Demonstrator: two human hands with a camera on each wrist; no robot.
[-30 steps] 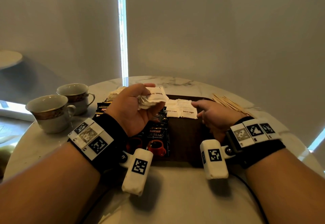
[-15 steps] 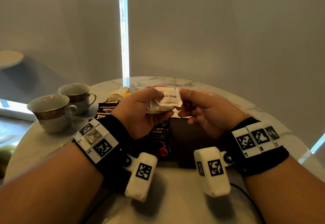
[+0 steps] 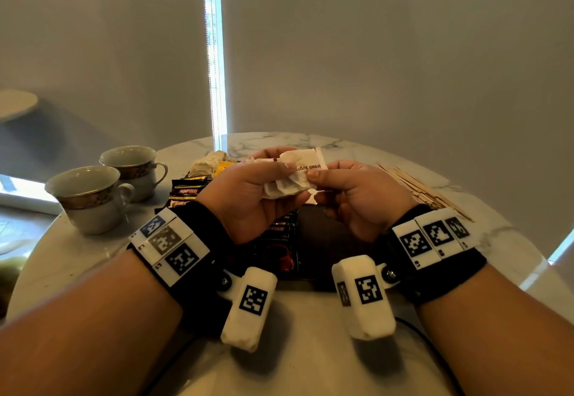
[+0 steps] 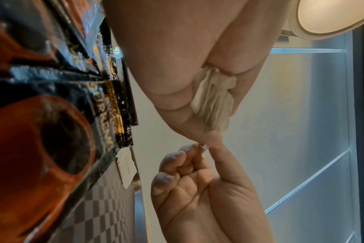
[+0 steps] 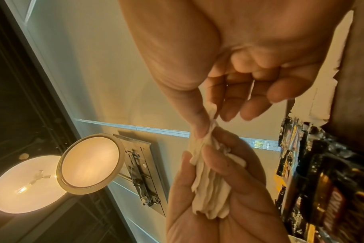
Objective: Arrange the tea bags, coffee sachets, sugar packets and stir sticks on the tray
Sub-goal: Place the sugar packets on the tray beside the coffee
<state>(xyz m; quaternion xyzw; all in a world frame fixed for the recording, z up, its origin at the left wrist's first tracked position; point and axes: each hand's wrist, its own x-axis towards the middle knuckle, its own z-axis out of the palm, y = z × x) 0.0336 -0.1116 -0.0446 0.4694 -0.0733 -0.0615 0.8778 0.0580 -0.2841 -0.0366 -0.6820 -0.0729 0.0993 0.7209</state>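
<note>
The round marble table (image 3: pixel 310 364) bears a dark tray (image 3: pixel 329 240) holding black coffee sachets (image 3: pixel 279 249), too overlapped to count. Two empty cups (image 3: pixel 90 196) stand at its left and a heap of stir sticks (image 3: pixel 416 187) at its right. Above the tray, the left hand (image 3: pixel 257 200) clutches a bunch of crumpled white sugar packets (image 3: pixel 292 178), count unclear, while the right hand (image 3: pixel 357 196) pinches the top one's edge

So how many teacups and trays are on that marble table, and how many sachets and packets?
White gold-rimmed china teacups: 2
Dark wooden tray: 1
Black coffee sachets: overlapping, cannot count
White paper sugar packets: bunched, cannot count
Total counted: 3
</note>
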